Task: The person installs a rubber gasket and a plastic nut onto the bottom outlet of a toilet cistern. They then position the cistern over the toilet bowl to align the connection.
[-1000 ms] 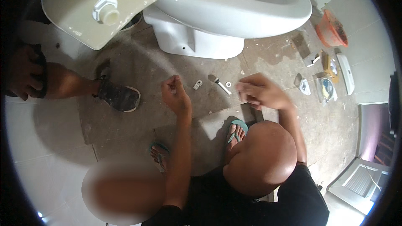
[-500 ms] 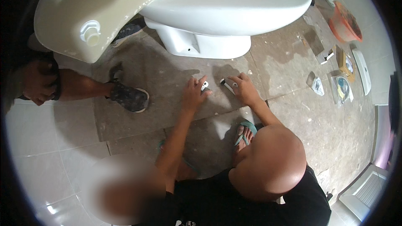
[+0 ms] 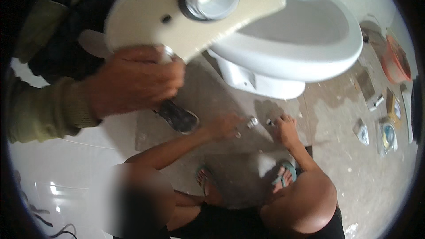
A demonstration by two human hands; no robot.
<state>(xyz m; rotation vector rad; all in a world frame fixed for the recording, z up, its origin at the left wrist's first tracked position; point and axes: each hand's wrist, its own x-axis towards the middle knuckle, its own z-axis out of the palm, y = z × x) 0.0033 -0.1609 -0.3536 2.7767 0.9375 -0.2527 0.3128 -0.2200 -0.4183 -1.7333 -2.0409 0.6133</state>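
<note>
My left hand (image 3: 225, 126) is low over the floor and smeared by motion; its fingers point right. Just beyond its fingertips lies a small white plastic piece (image 3: 252, 122). A small pale ring (image 3: 238, 135) shows by the thumb side; whether I grip it cannot be made out. My right hand (image 3: 286, 130) is closed around a thin white rod with a dark end (image 3: 269, 122), mostly hidden by the fingers. At the upper left, a co-worker's hand (image 3: 137, 77) in an olive sleeve grips a white plastic fitting (image 3: 167, 55) on the underside of a cream-coloured toilet tank (image 3: 146, 22).
A white toilet bowl (image 3: 274, 57) stands ahead of my hands. To the right are an orange bucket (image 3: 396, 64), a small cardboard box (image 3: 393, 106), a clear plastic packet (image 3: 388, 137) and a white bag (image 3: 363, 133). A dark shoe (image 3: 177, 117) is at the left.
My left hand has drawn back leftward from the white piece. The co-worker's hand has come in on the tank's fitting, and the tank has shifted. The whole view has moved.
</note>
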